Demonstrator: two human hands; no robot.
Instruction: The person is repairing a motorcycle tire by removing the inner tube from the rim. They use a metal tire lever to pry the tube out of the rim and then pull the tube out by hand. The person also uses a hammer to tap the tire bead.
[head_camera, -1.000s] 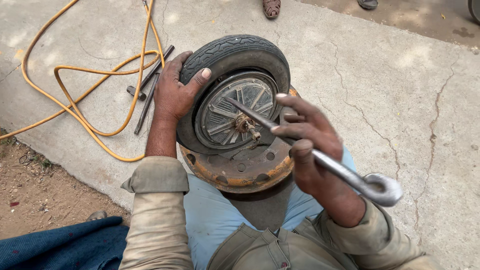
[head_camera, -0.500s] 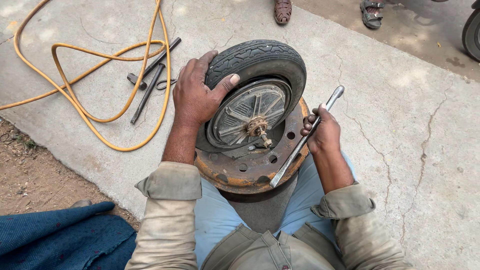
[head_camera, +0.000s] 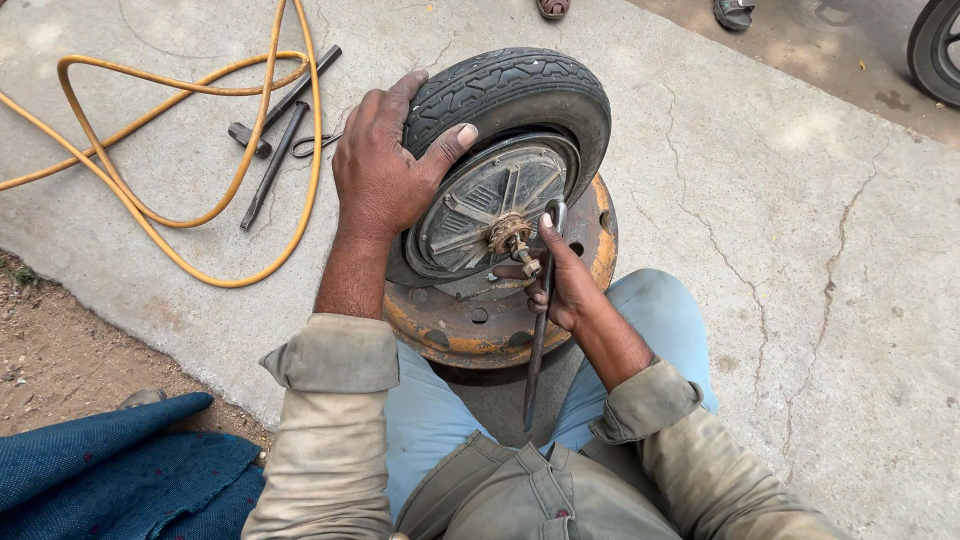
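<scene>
Cracked concrete (head_camera: 780, 250) underfoot, dirt along the near edge. Right hand (head_camera: 560, 280) clamped round a long steel tool (head_camera: 537, 350), upper end set beside the axle nut (head_camera: 510, 235), shaft slanting down toward the lap. Left hand (head_camera: 385, 175) closed over the tyre (head_camera: 510, 90), thumb pressed onto the hub (head_camera: 470, 215), bracing. Wheel tilted up, leaning on a rusty orange rim (head_camera: 480, 325) lying flat between the knees. Seemingly at work on the axle nut, tool only just seated; whether it grips the nut, impossible to tell. Any turn from here calling for a firm left-hand brace and a square seat on the nut, lest the tool slip. Further left: yellow hose (head_camera: 200, 215) looped over dark steel bars (head_camera: 275, 160). Blue cloth (head_camera: 110, 460) at the near corner.
</scene>
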